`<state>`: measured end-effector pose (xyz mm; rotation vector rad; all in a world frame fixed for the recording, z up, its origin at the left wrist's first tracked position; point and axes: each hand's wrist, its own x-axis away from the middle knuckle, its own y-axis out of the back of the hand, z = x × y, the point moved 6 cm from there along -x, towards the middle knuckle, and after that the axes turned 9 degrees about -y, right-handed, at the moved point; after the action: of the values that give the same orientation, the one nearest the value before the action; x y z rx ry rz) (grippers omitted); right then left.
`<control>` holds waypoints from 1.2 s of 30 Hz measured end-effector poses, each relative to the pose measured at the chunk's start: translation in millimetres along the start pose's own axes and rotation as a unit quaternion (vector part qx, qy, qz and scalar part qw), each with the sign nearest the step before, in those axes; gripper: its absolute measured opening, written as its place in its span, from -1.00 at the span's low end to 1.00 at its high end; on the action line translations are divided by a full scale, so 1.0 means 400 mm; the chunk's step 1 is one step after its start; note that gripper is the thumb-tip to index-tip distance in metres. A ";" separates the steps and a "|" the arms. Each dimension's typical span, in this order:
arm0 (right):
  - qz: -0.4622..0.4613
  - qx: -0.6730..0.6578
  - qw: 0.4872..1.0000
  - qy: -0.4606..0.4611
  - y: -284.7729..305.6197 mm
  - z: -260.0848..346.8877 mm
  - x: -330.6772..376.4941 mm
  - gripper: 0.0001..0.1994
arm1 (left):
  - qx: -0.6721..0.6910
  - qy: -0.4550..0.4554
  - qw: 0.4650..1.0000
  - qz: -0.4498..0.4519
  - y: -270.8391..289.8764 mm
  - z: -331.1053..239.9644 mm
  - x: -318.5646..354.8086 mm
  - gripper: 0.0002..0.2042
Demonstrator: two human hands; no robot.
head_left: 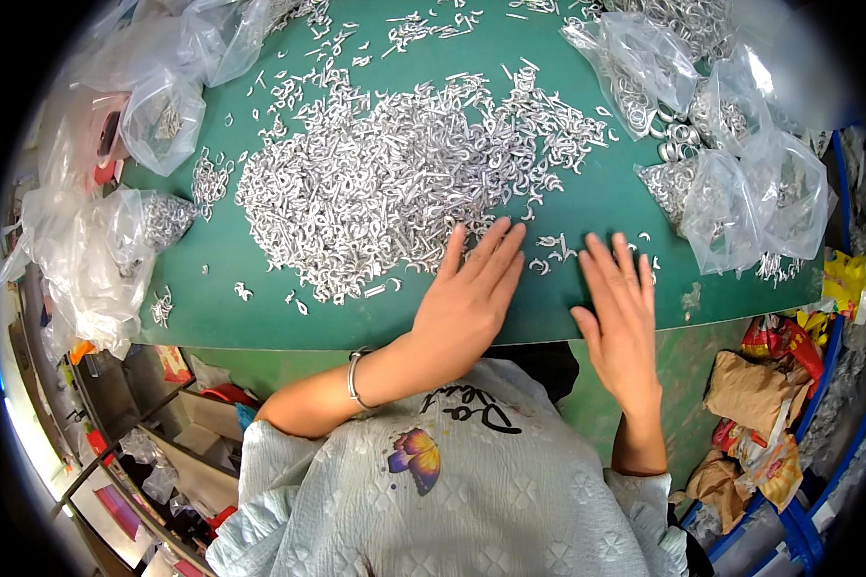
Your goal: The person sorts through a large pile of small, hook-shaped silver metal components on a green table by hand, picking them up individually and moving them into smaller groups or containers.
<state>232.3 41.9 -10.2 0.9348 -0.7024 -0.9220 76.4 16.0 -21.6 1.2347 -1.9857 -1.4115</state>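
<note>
A broad heap of small silver metal pieces (366,183), many of them curved or ring-shaped, lies on the green tabletop (539,313). My left hand (471,288) is stretched flat at the heap's lower right edge, its fingertips touching or just over the nearest pieces. To its right, my right hand (621,313) is spread with the palm down, holding nothing. A few loose pieces (551,252) lie between the fingertips of the two hands. A silver bangle (355,380) circles my left wrist.
Clear plastic bags (91,255) with metal pieces crowd the table's left side. More bags (751,197) and bigger silver rings (681,140) are at the right. Below the table's left edge stand open compartments (197,428); brown paper bags (755,389) sit at the lower right.
</note>
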 end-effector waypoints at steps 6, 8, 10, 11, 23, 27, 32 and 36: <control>-0.057 0.034 0.998 0.013 0.008 0.009 -0.016 -0.48 | 0.042 -0.025 0.999 -0.018 -0.011 -0.023 0.006 -0.59; -0.008 0.036 0.999 0.012 -0.017 0.017 -0.001 -0.49 | 0.053 -0.004 0.998 -0.038 -0.003 -0.015 0.026 -0.58; 0.014 0.042 0.999 0.009 -0.024 0.021 0.023 -0.50 | 0.067 0.013 0.995 -0.066 0.013 0.004 0.050 -0.57; -0.002 0.038 0.999 0.005 -0.015 0.016 0.020 -0.50 | 0.077 0.008 0.994 -0.075 0.015 0.007 0.044 -0.58; -0.057 -0.023 0.998 0.032 -0.012 0.038 -0.040 -0.53 | 0.096 0.008 0.987 -0.128 0.012 -0.013 0.028 -0.61; -0.138 -0.002 0.989 0.061 -0.018 0.031 -0.045 -0.67 | 0.084 0.015 0.986 -0.145 0.016 -0.001 0.034 -0.63; -0.267 -0.069 0.961 0.022 0.023 -0.014 -0.042 -0.81 | 0.063 0.035 0.984 -0.163 0.016 0.003 0.039 -0.65; -0.215 -0.041 0.976 0.003 0.002 0.007 -0.061 -0.80 | 0.056 0.030 0.986 -0.156 -0.001 -0.015 -0.007 -0.63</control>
<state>219.6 62.9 -10.9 1.0352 -0.4578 -1.3198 82.6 14.8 -19.1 1.6780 -1.9142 -1.3970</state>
